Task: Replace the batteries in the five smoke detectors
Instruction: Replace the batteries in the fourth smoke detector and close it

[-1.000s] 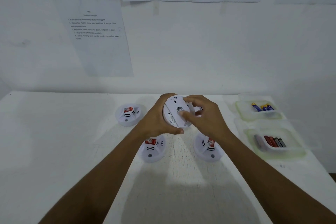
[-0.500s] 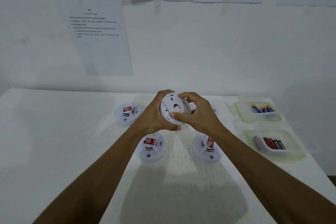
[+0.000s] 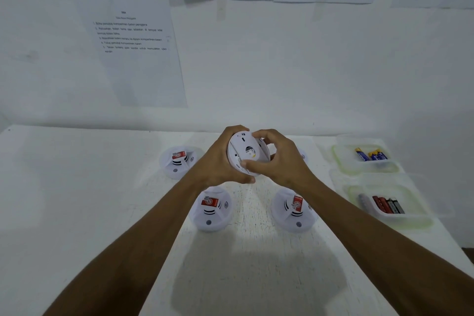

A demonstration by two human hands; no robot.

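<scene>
— Where is it now?
— Over the table [image 3: 77, 200], near its far edge: the detector [image 3: 243, 146]. My left hand [image 3: 218, 161] grips its rim, and my right hand [image 3: 287, 164] curls round the other side.
— Worry?
— If I twist too hard, it may slip and drop.

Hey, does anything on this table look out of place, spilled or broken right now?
Nothing stands out. The left hand and right hand grip one smoke detector above the table; three more detectors sit flat, face up, and a fifth detector peeks from behind the right hand. Batteries lie inside both containers, none spilled.
</scene>
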